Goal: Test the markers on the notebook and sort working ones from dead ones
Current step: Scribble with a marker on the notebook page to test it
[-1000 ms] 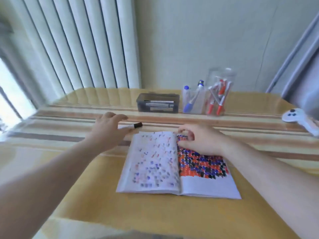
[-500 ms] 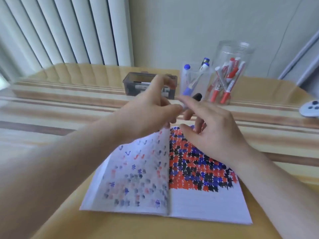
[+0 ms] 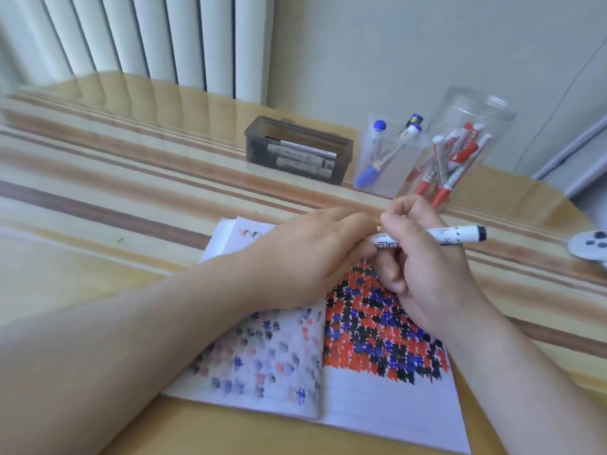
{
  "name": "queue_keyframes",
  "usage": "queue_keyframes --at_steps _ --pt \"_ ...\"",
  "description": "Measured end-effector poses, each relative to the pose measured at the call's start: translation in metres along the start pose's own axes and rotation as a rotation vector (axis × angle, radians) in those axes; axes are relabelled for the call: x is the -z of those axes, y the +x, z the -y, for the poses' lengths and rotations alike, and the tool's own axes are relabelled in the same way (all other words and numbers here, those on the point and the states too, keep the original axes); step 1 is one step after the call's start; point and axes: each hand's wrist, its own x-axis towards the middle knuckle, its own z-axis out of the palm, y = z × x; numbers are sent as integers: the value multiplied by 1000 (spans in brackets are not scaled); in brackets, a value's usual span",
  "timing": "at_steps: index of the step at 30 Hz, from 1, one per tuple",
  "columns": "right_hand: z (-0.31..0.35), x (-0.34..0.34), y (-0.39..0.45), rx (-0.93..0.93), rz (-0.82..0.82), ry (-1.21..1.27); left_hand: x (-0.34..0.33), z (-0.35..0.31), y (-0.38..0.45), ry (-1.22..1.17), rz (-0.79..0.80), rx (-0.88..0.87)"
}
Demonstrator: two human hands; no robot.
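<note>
White plastic with a black end, the marker (image 3: pixel 437 236) lies crosswise in your right hand (image 3: pixel 427 267), whose fingers are curled around its barrel above the top of the open lined notebook (image 3: pixel 377 399). Your left hand (image 3: pixel 315 257) meets it at nine o'clock, fingers bent over the hidden end; whether the cap is on or off cannot be told.

If the cap is being pulled, a sudden release could jerk your right hand toward twelve o'clock, where the clear plastic jar of red markers (image 3: pixel 460 152) and the clear cup of blue markers (image 3: pixel 384 159) stand close behind your knuckles, and both look easy to tip. The smoky grey lidded box (image 3: pixel 295 149) at eleven o'clock sits farther off.

Ink marks crowd the right page's upper half; blank lines remain toward six o'clock. The striped yellow table (image 3: pixel 98 198) is free at nine o'clock, while a white controller (image 3: pixel 588 247) lies near the edge at three o'clock.
</note>
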Motion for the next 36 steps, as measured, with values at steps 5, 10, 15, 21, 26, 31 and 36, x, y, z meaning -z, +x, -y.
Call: queue_keyframes --at_steps 5,10,15,21,26,31,36 --pt "-2 -6 0 -51 21 66 3 -6 -5 -14 5 63" --pt "3 -10 -2 -76 19 146 9 -10 4 -129 32 91" --pt "8 -7 -2 -35 -3 144 13 -6 9 -364 138 222" --pt "6 4 3 -42 43 128 9 -1 4 -298 164 249" --pt "47 29 3 -10 -200 239 12 -3 -1 -145 267 152" --pt "69 44 -38 -17 -59 -42 9 -14 -5 95 292 -17" --pt "28 53 -110 -25 9 -346 1 -31 -10 26 303 -216"
